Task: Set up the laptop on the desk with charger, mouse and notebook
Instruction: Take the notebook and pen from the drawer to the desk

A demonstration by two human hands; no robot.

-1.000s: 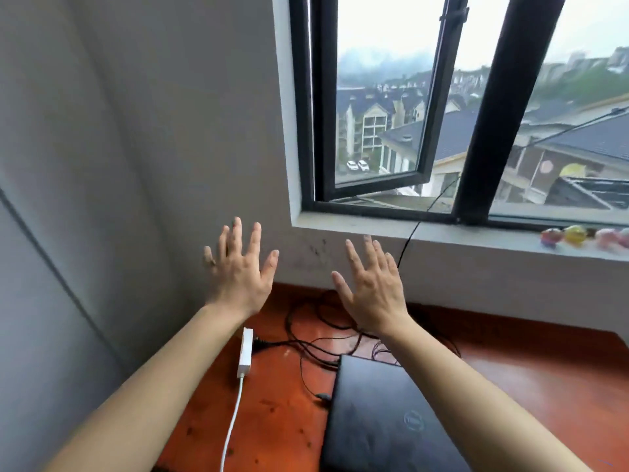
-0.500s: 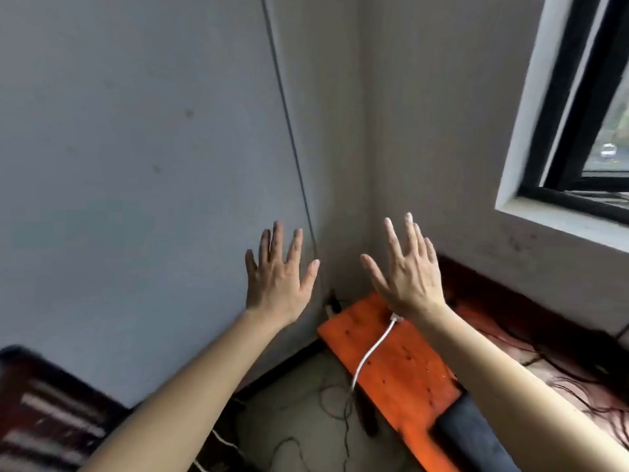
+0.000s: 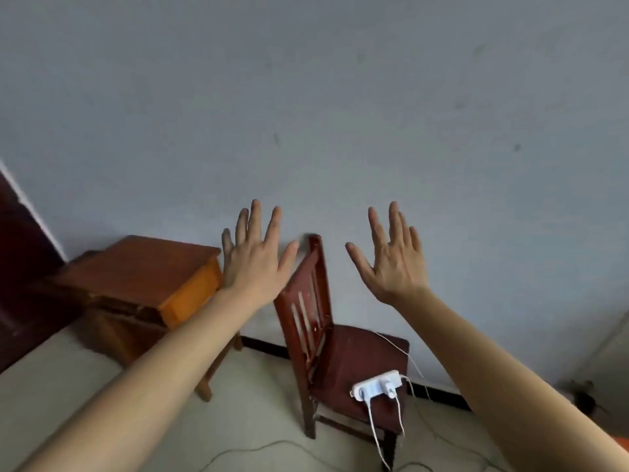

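Left hand and right hand are both raised, backs to camera, fingers straight and spread. They hold nothing and touch nothing, and are well apart from each other.

Directly below the gap between the hands is a dark red chair, backrest under the left hand, seat under the right. A white power strip lies on the seat near its front edge, below the right hand and nearer to it. Its long axis runs roughly left-right. White cables are plugged into it and hang off the seat to the floor. Cannot tell if either is the charger.

Laptop, mouse and notebook are not in view, so their direction from the hands cannot be read here. The orange sliver far below-right of the right hand could be a tabletop edge, unclear.

Left of the left hand is a small wooden side table, top bare. Beyond both hands is a plain wall.

Judgement: the task is barely begun. There is open room ahead of the hands, but thin cables on the floor are a snag risk.
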